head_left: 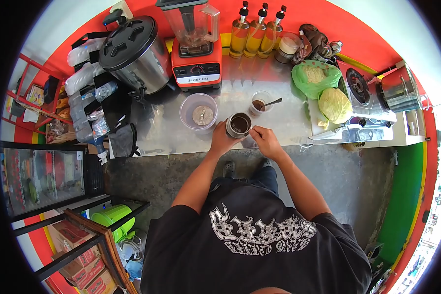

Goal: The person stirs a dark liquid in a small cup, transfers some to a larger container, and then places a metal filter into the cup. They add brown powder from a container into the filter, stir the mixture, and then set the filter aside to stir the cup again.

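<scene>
We find left hand [222, 140] curled round cup [239, 126], right hand [267, 141] pinching at its side; judged stiff, slosh-prone; best gripped there, level.

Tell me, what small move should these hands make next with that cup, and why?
Probably ease the cup, kept level, a little farther in from the front edge of the counter. It is open, holds dark liquid and is near that edge. The left hand is at its side, the right hand at its handle.
</scene>
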`<state>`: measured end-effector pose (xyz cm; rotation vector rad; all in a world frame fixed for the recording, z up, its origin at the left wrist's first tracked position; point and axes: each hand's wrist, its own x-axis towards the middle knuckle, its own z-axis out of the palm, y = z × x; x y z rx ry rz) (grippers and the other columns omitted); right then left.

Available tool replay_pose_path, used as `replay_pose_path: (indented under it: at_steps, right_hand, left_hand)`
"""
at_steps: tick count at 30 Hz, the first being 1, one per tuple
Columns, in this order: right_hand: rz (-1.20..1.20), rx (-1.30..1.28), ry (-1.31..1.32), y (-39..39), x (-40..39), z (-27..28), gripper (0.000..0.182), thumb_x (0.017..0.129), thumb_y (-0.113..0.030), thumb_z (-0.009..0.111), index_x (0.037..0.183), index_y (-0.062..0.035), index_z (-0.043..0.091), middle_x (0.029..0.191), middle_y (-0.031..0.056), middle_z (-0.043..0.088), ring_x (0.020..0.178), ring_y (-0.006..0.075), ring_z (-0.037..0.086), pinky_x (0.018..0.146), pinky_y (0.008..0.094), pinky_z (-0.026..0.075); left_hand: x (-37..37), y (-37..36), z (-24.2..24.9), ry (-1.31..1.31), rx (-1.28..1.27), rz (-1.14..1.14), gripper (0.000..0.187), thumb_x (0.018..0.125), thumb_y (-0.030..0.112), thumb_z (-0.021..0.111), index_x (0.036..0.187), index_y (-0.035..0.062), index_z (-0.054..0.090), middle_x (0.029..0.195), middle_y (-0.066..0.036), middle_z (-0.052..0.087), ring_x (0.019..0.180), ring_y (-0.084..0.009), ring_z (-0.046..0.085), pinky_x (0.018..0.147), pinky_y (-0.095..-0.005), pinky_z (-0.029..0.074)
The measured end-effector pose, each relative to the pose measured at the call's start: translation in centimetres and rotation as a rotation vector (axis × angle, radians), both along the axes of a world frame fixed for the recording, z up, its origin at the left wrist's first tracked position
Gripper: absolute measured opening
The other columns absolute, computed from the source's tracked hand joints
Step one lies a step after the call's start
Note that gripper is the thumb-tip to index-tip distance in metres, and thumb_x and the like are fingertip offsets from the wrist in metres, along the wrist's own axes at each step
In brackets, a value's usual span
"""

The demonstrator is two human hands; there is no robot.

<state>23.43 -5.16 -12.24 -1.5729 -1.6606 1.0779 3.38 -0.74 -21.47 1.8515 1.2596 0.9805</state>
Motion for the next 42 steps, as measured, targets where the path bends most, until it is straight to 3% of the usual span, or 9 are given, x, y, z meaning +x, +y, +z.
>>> replay_pose_path:
  at_steps: [4, 7, 9, 22, 24, 25, 27, 34, 42]
  right_hand:
    - [-0.108, 0.016, 0.04, 0.3, -0.1, 0.1, 0.03, 0.107, -0.023, 0.061, 0.093, 0.0043, 0.062, 0.076, 0.0239, 0.057, 0.066, 0.0333, 0.044, 0.066, 0.0426, 0.045]
    - [0.023, 0.035, 0.022, -0.1, 0.2, -0.2, 0.029, 0.106, -0.023, 0.061, 0.094, 0.0041, 0.063, 0.076, 0.0239, 0.057, 0.065, 0.0346, 0.044, 0.066, 0.0428, 0.046]
    - [-0.054, 0.021, 0.016, 0.1, 0.3, -0.3, 0.03, 0.106, -0.022, 0.061, 0.093, 0.0042, 0.062, 0.077, 0.0241, 0.057, 0.067, 0.036, 0.045, 0.067, 0.0429, 0.046]
    - [-0.067, 0.016, 0.036, -0.1, 0.2, -0.3, 0.029, 0.107, -0.022, 0.061, 0.094, 0.0046, 0.061, 0.076, 0.0239, 0.056, 0.068, 0.0363, 0.044, 0.067, 0.0428, 0.046]
    - [0.028, 0.052, 0.021, -0.3, 0.4, -0.2, 0.032, 0.108, -0.022, 0.06, 0.09, 0.0045, 0.057, 0.071, 0.0129, 0.044, 0.069, 0.0178, 0.038, 0.063, 0.0373, 0.04]
    - [0.023, 0.052, 0.022, -0.3, 0.3, -0.1, 0.032, 0.108, -0.022, 0.06, 0.09, 0.0045, 0.057, 0.071, 0.0129, 0.044, 0.069, 0.0178, 0.038, 0.063, 0.0373, 0.04]
    - [-0.074, 0.029, 0.053, -0.3, 0.1, -0.1, 0.03, 0.107, -0.023, 0.061, 0.093, 0.004, 0.061, 0.077, 0.024, 0.056, 0.069, 0.0354, 0.041, 0.068, 0.0429, 0.046]
    - [-0.047, 0.046, 0.039, 0.1, 0.1, -0.5, 0.031, 0.107, -0.023, 0.061, 0.093, 0.0042, 0.06, 0.076, 0.024, 0.054, 0.068, 0.0346, 0.041, 0.067, 0.0428, 0.046]
    - [-0.068, -0.064, 0.103, 0.1, 0.5, -1.2, 0.033, 0.108, -0.025, 0.059, 0.092, 0.0037, 0.059, 0.071, 0.0169, 0.049, 0.068, 0.0218, 0.043, 0.066, 0.0399, 0.044]
  left_hand:
    - [0.0, 0.2, -0.1, -0.025, -0.008, 0.024, 0.064, 0.064, 0.029, 0.1, 0.116, 0.0057, 0.07, 0.107, -0.013, 0.074, 0.103, -0.0322, 0.068, 0.091, -0.0434, 0.054]
    - [-0.1, 0.0, -0.2, -0.045, -0.011, -0.01, 0.065, 0.064, 0.031, 0.1, 0.116, 0.0055, 0.07, 0.108, -0.013, 0.074, 0.102, -0.0325, 0.068, 0.09, -0.0436, 0.054]
    - [-0.3, 0.1, -0.3, -0.003, -0.003, -0.004, 0.074, 0.066, 0.03, 0.098, 0.129, 0.0085, 0.067, 0.115, -0.012, 0.074, 0.106, -0.0357, 0.068, 0.094, -0.0451, 0.053]
    - [0.0, -0.1, -0.1, 0.012, -0.01, 0.012, 0.068, 0.067, 0.032, 0.097, 0.124, 0.0086, 0.069, 0.113, -0.013, 0.075, 0.105, -0.0357, 0.067, 0.093, -0.0456, 0.053]
    - [0.0, 0.0, -0.1, 0.011, -0.028, -0.023, 0.068, 0.067, 0.032, 0.098, 0.124, 0.0083, 0.069, 0.114, -0.013, 0.075, 0.107, -0.0351, 0.067, 0.094, -0.0452, 0.052]
    - [0.0, -0.1, -0.2, 0.012, -0.029, -0.028, 0.068, 0.067, 0.032, 0.098, 0.124, 0.0083, 0.069, 0.114, -0.013, 0.075, 0.107, -0.0351, 0.067, 0.094, -0.0452, 0.052]
    - [0.0, 0.0, -0.2, -0.002, -0.01, 0.005, 0.066, 0.067, 0.032, 0.098, 0.123, 0.009, 0.07, 0.114, -0.013, 0.075, 0.106, -0.0352, 0.067, 0.094, -0.0454, 0.052]
    - [-0.1, -0.1, -0.2, -0.018, -0.055, 0.009, 0.068, 0.068, 0.03, 0.097, 0.126, 0.0087, 0.069, 0.114, -0.012, 0.075, 0.107, -0.0352, 0.067, 0.094, -0.0457, 0.052]
    - [0.2, 0.0, -0.6, -0.018, -0.017, 0.026, 0.061, 0.065, 0.027, 0.099, 0.116, 0.0065, 0.07, 0.108, -0.012, 0.075, 0.103, -0.0331, 0.067, 0.091, -0.0442, 0.053]
